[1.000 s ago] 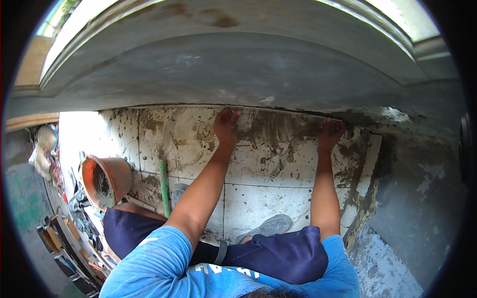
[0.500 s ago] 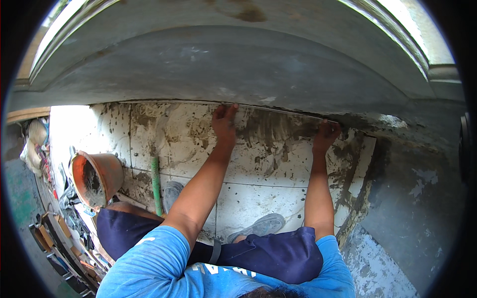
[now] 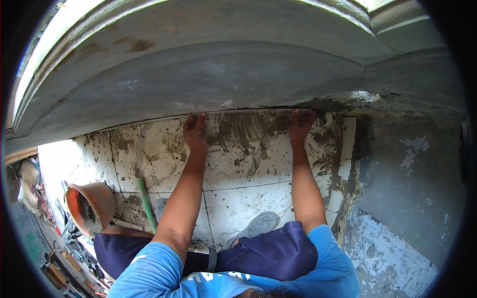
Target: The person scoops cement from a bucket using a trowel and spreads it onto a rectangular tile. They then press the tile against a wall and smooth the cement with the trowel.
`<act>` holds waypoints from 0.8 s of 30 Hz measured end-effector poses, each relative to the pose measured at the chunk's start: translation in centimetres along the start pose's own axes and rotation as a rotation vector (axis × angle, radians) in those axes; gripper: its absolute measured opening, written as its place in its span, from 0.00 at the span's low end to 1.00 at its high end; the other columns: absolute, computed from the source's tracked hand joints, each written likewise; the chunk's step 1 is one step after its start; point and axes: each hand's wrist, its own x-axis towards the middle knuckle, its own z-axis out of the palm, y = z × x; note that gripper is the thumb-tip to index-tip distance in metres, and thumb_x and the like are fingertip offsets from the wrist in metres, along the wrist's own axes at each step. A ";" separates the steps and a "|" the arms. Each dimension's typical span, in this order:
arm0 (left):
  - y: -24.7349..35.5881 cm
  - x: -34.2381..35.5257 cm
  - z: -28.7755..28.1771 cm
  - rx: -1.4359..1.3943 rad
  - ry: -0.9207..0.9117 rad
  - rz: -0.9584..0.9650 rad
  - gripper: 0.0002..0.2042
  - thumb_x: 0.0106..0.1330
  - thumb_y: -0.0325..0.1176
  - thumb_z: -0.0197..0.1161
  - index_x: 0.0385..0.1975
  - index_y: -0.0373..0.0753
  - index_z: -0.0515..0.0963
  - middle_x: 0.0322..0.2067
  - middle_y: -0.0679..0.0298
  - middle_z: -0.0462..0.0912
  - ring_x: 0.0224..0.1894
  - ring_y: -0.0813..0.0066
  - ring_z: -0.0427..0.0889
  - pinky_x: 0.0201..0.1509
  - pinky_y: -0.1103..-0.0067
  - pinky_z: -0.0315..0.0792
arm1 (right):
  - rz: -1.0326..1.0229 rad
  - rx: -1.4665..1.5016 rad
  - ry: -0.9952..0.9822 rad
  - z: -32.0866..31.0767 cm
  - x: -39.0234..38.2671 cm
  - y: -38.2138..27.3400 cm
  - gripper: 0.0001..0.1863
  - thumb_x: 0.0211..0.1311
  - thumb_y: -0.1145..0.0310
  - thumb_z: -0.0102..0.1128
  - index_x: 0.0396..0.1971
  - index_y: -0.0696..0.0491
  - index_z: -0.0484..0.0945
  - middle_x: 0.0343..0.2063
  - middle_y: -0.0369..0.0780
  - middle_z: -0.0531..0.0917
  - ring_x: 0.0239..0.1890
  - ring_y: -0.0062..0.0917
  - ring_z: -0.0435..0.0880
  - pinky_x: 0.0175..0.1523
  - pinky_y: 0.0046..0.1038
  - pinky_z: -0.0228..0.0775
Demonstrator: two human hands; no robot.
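The left hand (image 3: 195,131) and right hand (image 3: 301,127), well apart, touch a thin pale strip (image 3: 248,111) (whether gripping, I cannot tell). A smooth grey wall (image 3: 223,69) rises beyond them.

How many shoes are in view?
2. One shoe shows between the green pole and left forearm; another shoe is further right, by the trousers. Both are partly hidden.

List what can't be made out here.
All in the head view:
Left hand, right hand: fingertip contact at wall, too small.
Green rod: lower end, behind left arm or leg.
Left shoe: partly behind that arm.
Bucket: bottom, under grey contents.
Clutter: cut off by dark edge.
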 end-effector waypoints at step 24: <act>0.9 -0.2 0.2 0.007 -0.015 -0.019 0.19 0.56 0.33 0.78 0.41 0.35 0.74 0.32 0.68 0.80 0.30 0.82 0.75 0.30 0.82 0.67 | 0.036 -0.013 0.010 -0.4 0.6 1.6 0.28 0.67 0.59 0.66 0.55 0.51 0.59 0.45 0.37 0.70 0.42 0.19 0.71 0.46 0.26 0.65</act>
